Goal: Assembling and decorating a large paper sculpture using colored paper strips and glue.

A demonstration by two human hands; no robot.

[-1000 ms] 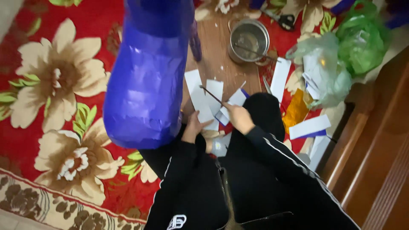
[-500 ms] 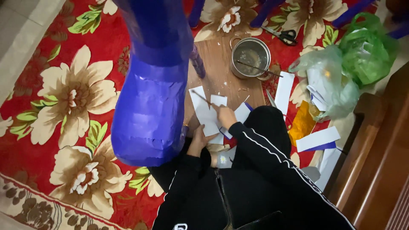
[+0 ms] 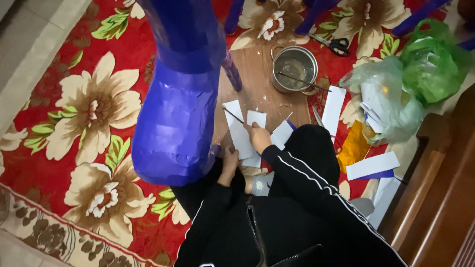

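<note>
A white paper strip (image 3: pixel 240 136) lies on a wooden board (image 3: pixel 262 89) in front of my knees. My right hand (image 3: pixel 258 137) rests on the strip and grips a thin brush (image 3: pixel 233 115) that points up and left over the paper. My left hand (image 3: pixel 230 163) pinches the strip's near end, close to the base of a big blue paper-covered form (image 3: pixel 175 109). Both arms are in black sleeves with white stripes. The fingertips are partly hidden by the paper.
A metal bowl (image 3: pixel 294 66) with a stick across it sits at the board's far end. Scissors (image 3: pixel 336 45), white and blue paper strips (image 3: pixel 371 165), a gold sheet (image 3: pixel 354 146) and green plastic bags (image 3: pixel 430 64) lie to the right. Wooden furniture (image 3: pixel 435 188) borders the floral carpet (image 3: pixel 94 109).
The view has shifted, so the board and bowl sit lower in the picture. Both hands stay on the white strip, the right one still holding the brush.
</note>
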